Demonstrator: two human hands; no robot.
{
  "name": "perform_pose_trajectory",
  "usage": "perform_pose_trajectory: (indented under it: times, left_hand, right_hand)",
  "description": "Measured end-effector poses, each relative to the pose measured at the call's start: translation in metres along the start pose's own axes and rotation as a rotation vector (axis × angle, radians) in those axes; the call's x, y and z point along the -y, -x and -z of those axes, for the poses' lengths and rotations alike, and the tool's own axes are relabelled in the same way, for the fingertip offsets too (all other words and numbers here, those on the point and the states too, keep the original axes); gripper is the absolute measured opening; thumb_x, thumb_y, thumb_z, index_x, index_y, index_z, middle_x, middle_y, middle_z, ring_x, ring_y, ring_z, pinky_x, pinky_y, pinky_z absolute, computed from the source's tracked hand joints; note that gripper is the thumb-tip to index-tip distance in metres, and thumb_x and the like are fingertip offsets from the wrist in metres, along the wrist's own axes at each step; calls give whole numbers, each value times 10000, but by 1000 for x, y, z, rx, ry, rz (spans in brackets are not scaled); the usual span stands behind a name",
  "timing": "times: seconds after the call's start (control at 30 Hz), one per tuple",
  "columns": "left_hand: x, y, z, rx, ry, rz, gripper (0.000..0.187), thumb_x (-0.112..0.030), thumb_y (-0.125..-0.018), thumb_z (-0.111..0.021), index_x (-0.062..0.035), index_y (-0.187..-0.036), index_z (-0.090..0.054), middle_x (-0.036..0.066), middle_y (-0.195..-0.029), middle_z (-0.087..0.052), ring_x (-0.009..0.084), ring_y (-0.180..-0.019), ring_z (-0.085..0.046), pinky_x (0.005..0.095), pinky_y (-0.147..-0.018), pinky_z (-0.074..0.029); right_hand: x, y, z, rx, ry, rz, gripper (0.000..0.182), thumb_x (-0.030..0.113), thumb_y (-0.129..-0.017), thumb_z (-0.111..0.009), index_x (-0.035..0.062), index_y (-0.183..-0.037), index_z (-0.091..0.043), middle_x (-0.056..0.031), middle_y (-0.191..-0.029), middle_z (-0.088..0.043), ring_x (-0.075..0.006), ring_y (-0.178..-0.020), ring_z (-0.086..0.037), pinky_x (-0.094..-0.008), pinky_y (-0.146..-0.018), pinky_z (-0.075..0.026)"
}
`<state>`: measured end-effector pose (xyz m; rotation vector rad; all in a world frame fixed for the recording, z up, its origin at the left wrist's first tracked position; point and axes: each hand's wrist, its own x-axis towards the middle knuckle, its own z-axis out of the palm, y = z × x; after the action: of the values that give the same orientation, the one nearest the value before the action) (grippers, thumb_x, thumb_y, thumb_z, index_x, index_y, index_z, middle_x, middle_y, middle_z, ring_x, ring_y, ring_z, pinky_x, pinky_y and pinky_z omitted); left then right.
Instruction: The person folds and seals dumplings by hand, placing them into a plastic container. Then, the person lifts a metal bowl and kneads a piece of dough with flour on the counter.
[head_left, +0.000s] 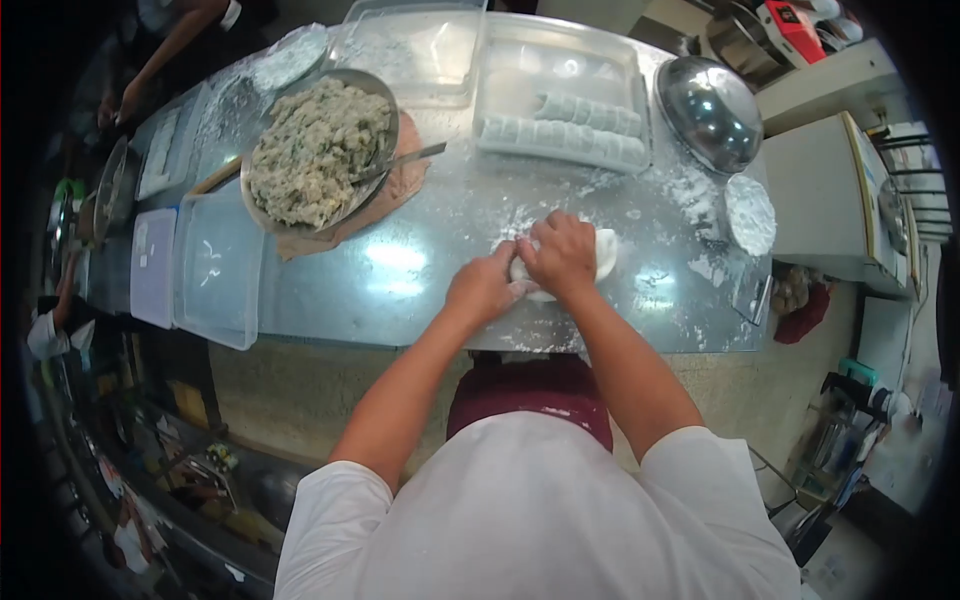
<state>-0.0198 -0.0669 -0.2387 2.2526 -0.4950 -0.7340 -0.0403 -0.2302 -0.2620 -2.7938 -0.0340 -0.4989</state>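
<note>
A lump of white dough (606,253) lies on the floured metal table near its front edge, partly covered by my hands. My right hand (562,257) presses over the top of it, fingers curled and closed on the dough. At the dough's left side, my left hand (484,284) grips the edge with its thumb and fingers. The two hands touch or nearly touch each other. Loose flour is scattered on the metal around them.
A large bowl of chunky filling (322,150) with a metal spoon (405,160) stands left. Rolled white pieces (565,138) sit in a plastic tray (558,62) behind. An upturned metal bowl (710,113) and a flour heap (749,214) are right. Plastic lids (222,268) overhang the left front edge.
</note>
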Motion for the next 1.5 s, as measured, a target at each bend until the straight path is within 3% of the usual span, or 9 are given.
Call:
perform_pose_trajectory:
  times: [0.23,0.33,0.5,0.63,0.8,1.0,1.33,1.37,1.5]
  left_hand:
    - [-2,4,-13,38,-175,-130,362,-274,-867,-674,-112,-1172,-565,179,-935,-713,415,-924,-691,525,-799,-548]
    - [10,15,-30,10,-127,-223,381,-270,-873,-666,-95,-1194,-560,190,-956,-713,419,-926,-690,529,-796,-547]
    - [-7,0,15,103,-198,-105,441,-299,-865,-711,-111,-1236,-562,218,-1111,-675,422,-982,-680,529,-803,-557]
    - [-6,-13,3,-38,-260,-191,429,-249,-847,-719,-126,-1231,-573,205,-1128,-625,437,-942,-678,526,-786,-563]
    - [-7,23,-19,68,-188,-356,477,-165,-779,-741,-133,-1232,-595,182,-1094,-568,424,-892,-664,520,-771,-562]
    - [-3,16,-17,26,-207,-384,499,-199,-752,-789,-87,-1196,-590,150,-1124,-577,386,-989,-640,490,-826,-546]
    - [-29,-28,19,151,41,-255,508,-207,-750,-839,-61,-1183,-616,141,-1064,-622,346,-1003,-623,446,-867,-517]
    - [-24,-28,16,52,33,-427,542,-230,-744,-861,-64,-1197,-615,152,-1051,-612,325,-1048,-595,436,-908,-501]
    - [-20,-20,-13,61,-85,-333,614,-246,-720,-881,-58,-1232,-598,166,-1040,-595,340,-1077,-573,447,-931,-489]
  right_hand:
    - [-4,51,41,65,-194,-36,232,301,-831,-716,95,-904,-639,-87,-886,-575,-303,-902,-568,-457,-817,-410]
    - [4,74,35,-22,-41,-16,224,289,-822,-708,111,-937,-636,-84,-916,-563,-298,-905,-561,-454,-830,-408]
    - [-2,28,8,-6,36,-22,214,301,-811,-705,141,-935,-634,-85,-945,-568,-294,-944,-557,-445,-855,-406]
    - [-11,27,17,9,-126,45,229,286,-805,-721,118,-930,-628,-88,-959,-578,-305,-956,-566,-454,-847,-417]
    - [-1,75,53,42,-265,-51,231,270,-796,-738,94,-904,-636,-92,-984,-588,-316,-957,-570,-472,-836,-424]
    - [-6,62,27,77,33,-68,274,329,-747,-743,112,-895,-664,-82,-1018,-597,-293,-981,-565,-452,-851,-422]
    - [-26,7,33,138,-283,-104,189,247,-860,-703,77,-781,-676,-109,-835,-626,-342,-868,-607,-466,-795,-497]
    - [-34,3,37,84,-323,12,190,253,-882,-691,72,-823,-691,-122,-861,-637,-344,-886,-613,-467,-811,-488]
    - [-42,32,49,7,-92,58,188,259,-900,-681,71,-903,-675,-122,-872,-630,-338,-864,-610,-488,-844,-461]
